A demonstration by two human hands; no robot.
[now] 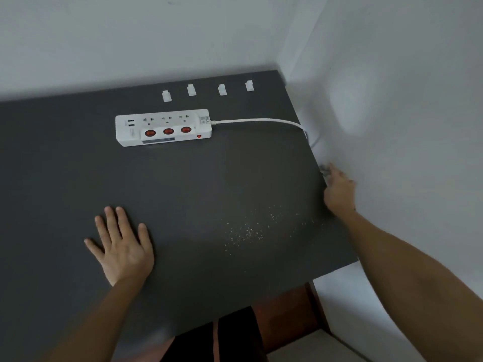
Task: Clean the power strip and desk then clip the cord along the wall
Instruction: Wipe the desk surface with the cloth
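A white power strip [163, 127] with three red switches lies on the dark grey desk [65, 165], toward the back. Its white cord [261, 121] runs right and drops over the desk's right edge by the wall. Several white cord clips [166, 96] stand in a row behind the strip. Pale crumbs [248, 231] are scattered on the desk at the front right. My left hand [121, 246] rests flat on the desk, fingers spread. My right hand [338, 190] reaches to the desk's right edge at the wall; something small and grey sits at its fingertips, too blurred to identify.
White walls [392, 113] close the desk at the back and right, forming a corner. The desk's front edge runs diagonally at the lower right, with a reddish-brown floor [285, 309] and a dark garment with a stripe below it.
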